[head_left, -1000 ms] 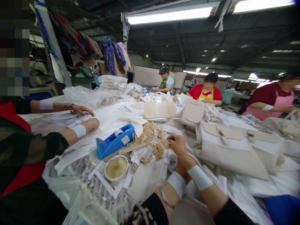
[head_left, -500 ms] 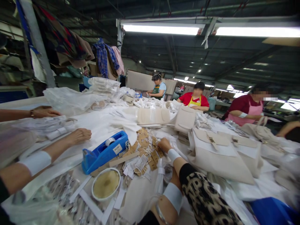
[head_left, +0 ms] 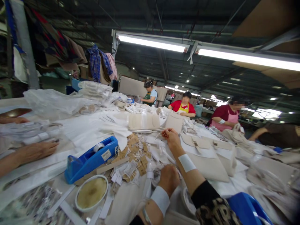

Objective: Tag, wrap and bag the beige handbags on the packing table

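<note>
My right hand (head_left: 172,138) is raised just beyond the heap of brown and white tags (head_left: 142,156), its fingertips pinched on a thin white string (head_left: 161,135). Nearer the bottom, my left hand (head_left: 169,178) is curled closed over beige and clear-wrapped material; whatever its fingers hold is hidden. Right of the tags lie pale flap bags with metal clasps (head_left: 201,150). Beyond them is a wrapped beige bag (head_left: 142,121).
A blue tape dispenser (head_left: 91,159) and a round tub (head_left: 92,192) stand left of the tags. Another person's hand (head_left: 38,150) is at the left. Clear plastic bags (head_left: 53,101) pile up behind. A blue object (head_left: 248,207) sits bottom right. Several people work beyond.
The view has turned right. My right hand has lifted from the tag heap with a string between its fingers. My left hand shows more fully. The other person's hands at the left have shifted.
</note>
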Available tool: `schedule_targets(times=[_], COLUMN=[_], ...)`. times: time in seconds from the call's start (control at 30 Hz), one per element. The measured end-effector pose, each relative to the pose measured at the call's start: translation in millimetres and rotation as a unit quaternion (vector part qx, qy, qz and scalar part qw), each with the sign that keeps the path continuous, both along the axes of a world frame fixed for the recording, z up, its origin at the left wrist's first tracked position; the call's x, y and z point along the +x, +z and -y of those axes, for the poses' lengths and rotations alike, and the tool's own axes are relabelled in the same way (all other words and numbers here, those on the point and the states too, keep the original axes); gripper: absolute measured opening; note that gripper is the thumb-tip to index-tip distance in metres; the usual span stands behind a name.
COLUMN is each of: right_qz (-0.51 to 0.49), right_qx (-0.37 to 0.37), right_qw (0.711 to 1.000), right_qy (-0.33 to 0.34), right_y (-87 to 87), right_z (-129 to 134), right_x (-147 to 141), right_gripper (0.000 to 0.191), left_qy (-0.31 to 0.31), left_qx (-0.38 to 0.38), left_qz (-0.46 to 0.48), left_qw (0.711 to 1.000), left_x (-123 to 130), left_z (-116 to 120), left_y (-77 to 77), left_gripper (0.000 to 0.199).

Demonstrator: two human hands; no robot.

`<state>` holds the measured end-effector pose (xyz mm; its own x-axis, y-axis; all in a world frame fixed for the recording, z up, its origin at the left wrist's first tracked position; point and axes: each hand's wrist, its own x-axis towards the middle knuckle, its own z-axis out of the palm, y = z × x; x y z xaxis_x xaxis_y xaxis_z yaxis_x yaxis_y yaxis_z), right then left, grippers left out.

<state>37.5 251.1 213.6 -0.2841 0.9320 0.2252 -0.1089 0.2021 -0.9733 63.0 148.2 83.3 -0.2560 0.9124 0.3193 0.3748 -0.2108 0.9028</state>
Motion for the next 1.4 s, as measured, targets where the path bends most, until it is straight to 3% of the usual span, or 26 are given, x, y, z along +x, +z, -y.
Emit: schedule_targets(times=[0.1,0.23,0.3,0.43,0.53,0.63,0.8,0.97,1.17,1.4], right_qz=[-0.067,-0.070,-0.053,-0.023,-0.001,0.027,0.072,0.106,0.119,0.083], right_qx=[0.010,0.013,0.008,-0.013,-0.035,-0.055,-0.075,-0.109,-0.124,-0.082], right_qw=[0.997,0.996,0.998,1.000,0.999,0.998,0.995,0.988,0.978,0.983], right_qy=[0.033,0.047,0.039,0.011,0.001,0.001,-0.006,0.018,0.114,0.144], right_y=[28.2,47.6,46.8,26.0,2.2,-17.2,-30.7,-36.4,-40.6,-38.9], right_z=[30,81,103,125,128,126,120,118,120,113], right_x=[55,130,157,189,195,194,192,188,168,158], right_gripper=[0.031,0.039,0.038,0.036,0.036,0.035,0.031,0.036,0.031,0.026], left_qy=[0.021,-0.019,-0.077,-0.244,-0.335,-0.362,-0.306,-0.248,-0.212,-0.199], left_qx=[0.051,0.103,0.101,0.054,0.015,-0.006,0.014,0.063,0.093,0.098], left_qz=[0.025,0.122,0.182,0.275,0.294,0.293,0.287,0.303,0.368,0.452], left_qw=[0.998,0.987,0.975,0.928,0.895,0.885,0.908,0.918,0.900,0.864], left_x=[-3,-6,-5,5,18,27,21,13,7,-4], left_z=[-1,-4,-5,1,13,20,18,17,21,19], left_y=[9.4,24.0,30.0,40.7,47.0,49.8,52.1,56.3,62.7,64.1], left_gripper=[0.016,0.008,0.011,0.050,0.057,0.054,0.030,0.028,0.028,0.027])
